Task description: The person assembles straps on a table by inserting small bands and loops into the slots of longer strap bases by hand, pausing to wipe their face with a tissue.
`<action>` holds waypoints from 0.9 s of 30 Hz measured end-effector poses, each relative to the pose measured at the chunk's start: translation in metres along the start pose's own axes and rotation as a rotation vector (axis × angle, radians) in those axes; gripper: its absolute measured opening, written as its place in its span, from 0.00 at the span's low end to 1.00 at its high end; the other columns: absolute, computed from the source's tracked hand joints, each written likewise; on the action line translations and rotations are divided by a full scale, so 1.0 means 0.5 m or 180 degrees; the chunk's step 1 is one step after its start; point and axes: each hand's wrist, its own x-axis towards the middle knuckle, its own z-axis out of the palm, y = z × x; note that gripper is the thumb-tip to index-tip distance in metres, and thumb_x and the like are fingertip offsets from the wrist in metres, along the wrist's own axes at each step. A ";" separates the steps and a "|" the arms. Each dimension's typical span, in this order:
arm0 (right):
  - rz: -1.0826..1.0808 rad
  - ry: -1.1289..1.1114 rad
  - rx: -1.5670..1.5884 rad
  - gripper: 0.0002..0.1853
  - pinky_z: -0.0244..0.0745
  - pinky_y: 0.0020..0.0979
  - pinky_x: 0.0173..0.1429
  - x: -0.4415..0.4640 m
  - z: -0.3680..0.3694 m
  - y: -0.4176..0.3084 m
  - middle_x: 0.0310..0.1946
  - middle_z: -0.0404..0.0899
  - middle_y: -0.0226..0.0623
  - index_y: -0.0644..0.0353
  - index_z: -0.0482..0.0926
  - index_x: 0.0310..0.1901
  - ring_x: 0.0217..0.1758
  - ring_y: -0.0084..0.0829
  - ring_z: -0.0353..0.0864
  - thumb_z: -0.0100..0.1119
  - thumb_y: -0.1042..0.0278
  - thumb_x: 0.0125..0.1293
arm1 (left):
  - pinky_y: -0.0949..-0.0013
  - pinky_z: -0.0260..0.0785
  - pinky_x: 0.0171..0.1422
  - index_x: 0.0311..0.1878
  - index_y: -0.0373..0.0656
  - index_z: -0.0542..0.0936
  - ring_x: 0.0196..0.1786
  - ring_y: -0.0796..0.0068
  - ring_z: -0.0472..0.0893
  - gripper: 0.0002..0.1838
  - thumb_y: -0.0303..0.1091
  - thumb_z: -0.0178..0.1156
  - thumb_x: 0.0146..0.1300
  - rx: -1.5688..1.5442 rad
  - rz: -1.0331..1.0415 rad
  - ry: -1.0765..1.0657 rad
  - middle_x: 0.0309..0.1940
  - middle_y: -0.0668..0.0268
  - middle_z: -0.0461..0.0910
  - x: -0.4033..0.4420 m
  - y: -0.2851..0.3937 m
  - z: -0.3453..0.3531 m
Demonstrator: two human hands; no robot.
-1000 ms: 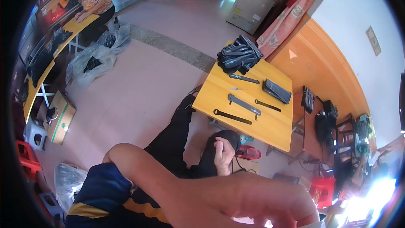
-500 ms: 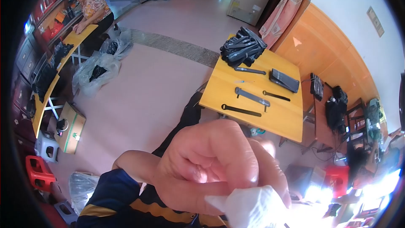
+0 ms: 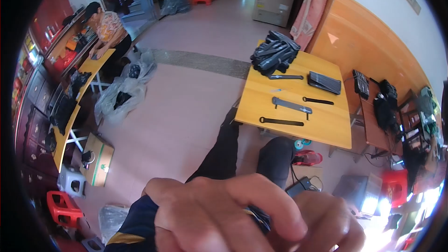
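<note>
My left hand (image 3: 228, 212) is close to the camera at the bottom centre, its fingers curled. My right hand (image 3: 329, 219) is beside it on the right, also with bent fingers. Whatever they hold, if anything, is hidden. Beyond them, a yellow table (image 3: 326, 133) bears a heap of dark straps (image 3: 275, 52) and a flat dark stack (image 3: 324, 82). Nearer its front lie a grey strap (image 3: 292, 105), a black looped strap (image 3: 282, 122) and a shorter black strap (image 3: 318, 101). Another dark strap (image 3: 286, 77) lies below the heap.
At the left, a person (image 3: 109, 30) leans on a long yellow table (image 3: 65, 135). Plastic bags (image 3: 119, 100), a cardboard box (image 3: 99, 161) and a red stool (image 3: 64, 209) stand nearby. A brown side table (image 3: 373, 128) with dark items is at the right.
Both hands have moved in front of the camera. The white material beside the fingers half a second ago no longer shows. The person at the left has lowered their head slightly; the view has shifted.
</note>
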 end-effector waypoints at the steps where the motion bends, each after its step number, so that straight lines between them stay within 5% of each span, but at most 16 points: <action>1: -0.0003 -0.0052 -0.0088 0.12 0.85 0.37 0.43 -0.002 0.001 -0.012 0.35 0.79 0.37 0.60 0.77 0.39 0.38 0.35 0.83 0.61 0.60 0.74 | 0.63 0.71 0.46 0.33 0.44 0.70 0.49 0.63 0.75 0.18 0.42 0.60 0.78 0.0049 0.0049 0.0018 0.40 0.49 0.82 0.036 0.012 -0.035; 3: 0.0007 -0.0185 -0.0299 0.10 0.86 0.37 0.44 -0.007 -0.019 -0.044 0.36 0.78 0.36 0.59 0.76 0.39 0.40 0.34 0.83 0.60 0.61 0.74 | 0.64 0.73 0.46 0.37 0.40 0.76 0.43 0.63 0.77 0.20 0.46 0.73 0.68 0.0292 -0.1495 -0.2520 0.36 0.52 0.82 0.111 0.063 -0.122; 4: 0.0036 -0.0273 -0.0417 0.10 0.86 0.38 0.45 -0.011 -0.038 -0.068 0.36 0.78 0.36 0.58 0.76 0.39 0.40 0.34 0.83 0.60 0.62 0.75 | 0.64 0.73 0.46 0.37 0.40 0.76 0.43 0.63 0.77 0.20 0.46 0.73 0.68 0.0305 -0.1444 -0.2460 0.36 0.52 0.82 0.112 0.078 -0.110; 6: 0.0047 -0.0518 -0.0630 0.08 0.86 0.38 0.47 -0.007 -0.092 -0.117 0.37 0.78 0.35 0.56 0.75 0.38 0.41 0.33 0.83 0.59 0.63 0.75 | 0.65 0.75 0.46 0.38 0.36 0.79 0.41 0.61 0.80 0.25 0.47 0.81 0.58 -0.0407 -0.3617 -0.0979 0.38 0.54 0.83 0.113 0.103 -0.069; 7: 0.0004 -0.0658 -0.0714 0.08 0.87 0.38 0.48 0.003 -0.126 -0.138 0.38 0.78 0.35 0.56 0.74 0.38 0.42 0.32 0.83 0.58 0.64 0.75 | 0.65 0.75 0.46 0.38 0.36 0.79 0.41 0.61 0.80 0.25 0.47 0.81 0.58 -0.0388 -0.3511 -0.0994 0.38 0.54 0.83 0.108 0.100 -0.075; 10: -0.0105 -0.0989 -0.1102 0.06 0.88 0.38 0.50 0.046 -0.244 -0.212 0.39 0.77 0.33 0.53 0.73 0.38 0.43 0.31 0.83 0.57 0.66 0.76 | 0.68 0.73 0.45 0.48 0.26 0.84 0.43 0.60 0.84 0.32 0.49 0.81 0.56 -0.0421 -0.1531 -0.2783 0.46 0.50 0.86 0.083 0.051 -0.113; 11: -0.0106 -0.0773 -0.1253 0.09 0.83 0.35 0.41 0.028 -0.265 -0.204 0.34 0.78 0.37 0.60 0.77 0.39 0.37 0.35 0.83 0.60 0.63 0.74 | 0.66 0.74 0.47 0.55 0.23 0.83 0.45 0.59 0.85 0.35 0.48 0.81 0.57 -0.0400 -0.1277 -0.2828 0.48 0.49 0.86 0.079 0.046 -0.120; 12: -0.0122 -0.0565 -0.1392 0.14 0.79 0.32 0.31 0.004 -0.289 -0.177 0.29 0.79 0.41 0.67 0.81 0.40 0.31 0.38 0.83 0.63 0.61 0.73 | 0.66 0.74 0.47 0.55 0.23 0.83 0.45 0.59 0.85 0.35 0.48 0.81 0.57 -0.0418 -0.1243 -0.2800 0.48 0.49 0.86 0.100 0.047 -0.122; 14: 0.0784 0.1402 -0.1387 0.06 0.78 0.30 0.35 -0.078 -0.281 -0.107 0.29 0.78 0.38 0.65 0.81 0.39 0.32 0.34 0.82 0.58 0.72 0.72 | 0.60 0.75 0.48 0.53 0.23 0.84 0.47 0.58 0.86 0.34 0.49 0.79 0.59 0.0147 -0.1451 -0.3906 0.47 0.48 0.86 0.188 0.058 -0.130; 15: 0.1096 0.1361 -0.1658 0.06 0.76 0.29 0.36 -0.086 -0.291 -0.072 0.29 0.79 0.37 0.65 0.82 0.39 0.32 0.32 0.82 0.56 0.74 0.72 | 0.57 0.76 0.49 0.52 0.23 0.84 0.48 0.57 0.86 0.33 0.49 0.79 0.60 0.0462 -0.1594 -0.4462 0.47 0.48 0.86 0.206 0.064 -0.132; 16: 0.1412 0.1306 -0.1900 0.06 0.75 0.28 0.37 -0.087 -0.304 -0.027 0.29 0.79 0.35 0.66 0.83 0.39 0.31 0.30 0.81 0.55 0.77 0.72 | 0.57 0.76 0.49 0.52 0.23 0.84 0.48 0.57 0.86 0.33 0.49 0.79 0.60 0.0518 -0.1640 -0.4438 0.47 0.48 0.86 0.183 0.067 -0.130; 18: 0.1733 0.0600 -0.2732 0.08 0.75 0.26 0.37 -0.143 -0.376 0.060 0.26 0.81 0.36 0.66 0.84 0.39 0.29 0.25 0.79 0.57 0.75 0.76 | 0.59 0.76 0.46 0.51 0.24 0.85 0.45 0.60 0.86 0.30 0.48 0.76 0.63 -0.0675 -0.2394 -0.2903 0.42 0.50 0.86 0.107 0.068 -0.125; 27: 0.1587 -0.0096 -0.4001 0.11 0.76 0.29 0.37 -0.382 -0.538 0.188 0.27 0.81 0.38 0.66 0.84 0.39 0.29 0.27 0.80 0.58 0.69 0.77 | 0.60 0.73 0.43 0.45 0.28 0.86 0.39 0.59 0.84 0.23 0.46 0.72 0.69 -0.0999 -0.1646 -0.2091 0.39 0.52 0.85 0.053 0.026 -0.130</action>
